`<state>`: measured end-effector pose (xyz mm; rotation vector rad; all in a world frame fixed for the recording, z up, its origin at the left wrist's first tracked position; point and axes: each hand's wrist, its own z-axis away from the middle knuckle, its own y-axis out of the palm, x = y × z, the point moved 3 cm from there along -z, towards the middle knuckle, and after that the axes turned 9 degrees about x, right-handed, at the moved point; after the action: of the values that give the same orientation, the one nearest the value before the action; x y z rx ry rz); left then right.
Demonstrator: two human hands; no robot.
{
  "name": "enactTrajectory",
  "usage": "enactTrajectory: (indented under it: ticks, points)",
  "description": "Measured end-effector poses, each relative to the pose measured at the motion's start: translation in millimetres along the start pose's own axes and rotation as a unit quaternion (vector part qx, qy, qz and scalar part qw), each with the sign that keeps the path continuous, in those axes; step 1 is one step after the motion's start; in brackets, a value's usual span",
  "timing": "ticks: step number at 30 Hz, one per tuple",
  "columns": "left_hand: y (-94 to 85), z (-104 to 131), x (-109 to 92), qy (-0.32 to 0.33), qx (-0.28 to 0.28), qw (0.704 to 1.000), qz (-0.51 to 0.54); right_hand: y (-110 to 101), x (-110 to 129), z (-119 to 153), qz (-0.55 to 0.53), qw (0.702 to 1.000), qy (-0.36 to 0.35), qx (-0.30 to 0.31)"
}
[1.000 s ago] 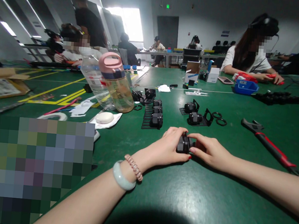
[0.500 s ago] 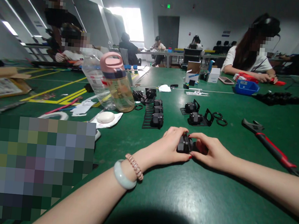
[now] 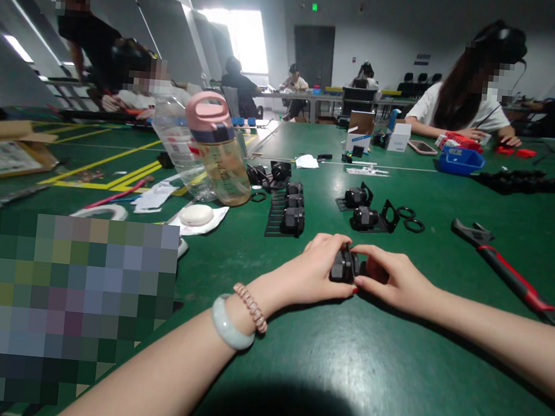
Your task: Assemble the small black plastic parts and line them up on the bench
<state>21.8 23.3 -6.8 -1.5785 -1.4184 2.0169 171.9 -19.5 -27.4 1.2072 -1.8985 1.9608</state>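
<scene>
Low over the green table (image 3: pixel 331 368), my left hand (image 3: pixel 311 269) is closed round a black plastic part (image 3: pixel 342 266). From the right, my right hand (image 3: pixel 392 276) pinches the other side of that same part with thumb and fingers. Beyond my hands, two black fittings with brackets (image 3: pixel 365 217) stand beside two black rings (image 3: pixel 413 226). A row of black fittings on a slotted bracket (image 3: pixel 293 219) lies to the left of them. The fingers partly cover the held part.
Red-handled adjustable wrench (image 3: pixel 509 273) on the right. Blue bin (image 3: pixel 461 160) and black parts pile (image 3: pixel 523 181) behind it. Pink-lidded bottle (image 3: pixel 221 158), clear bottle (image 3: pixel 177 134) and white oval object (image 3: pixel 196 215) on the left. A co-worker (image 3: pixel 462 101) sits across, at right.
My hands keep their hold on the black part with hardly any movement. The co-worker at right has moved a hand off the red pieces, and the standing person at left has shifted left.
</scene>
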Motion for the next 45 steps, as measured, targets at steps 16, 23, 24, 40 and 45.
enactTrajectory:
  ticks: [16,23,24,40,45]
  points:
    - [-0.1,0.0,-1.4,0.002,-0.002,1.0,0.007,0.8,-3.4,1.5,-0.017,1.0,0.006,-0.002]
    - [0.0,-0.5,-1.0,0.001,0.005,1.0,-0.007,1.6,-3.3,2.5,-0.01,1.0,-0.013,-0.004]
    - [0.0,-0.5,-1.0,0.001,0.005,1.0,-0.007,1.7,-3.5,2.2,-0.008,1.0,-0.013,-0.004]
    - [0.4,-0.7,0.7,0.003,0.009,1.0,-0.023,0.6,-3.3,0.6,0.0,1.0,-0.001,0.005]
    - [0.9,-0.6,1.4,0.005,0.005,1.0,-0.015,-0.5,-1.9,-0.4,0.002,1.0,0.004,0.003]
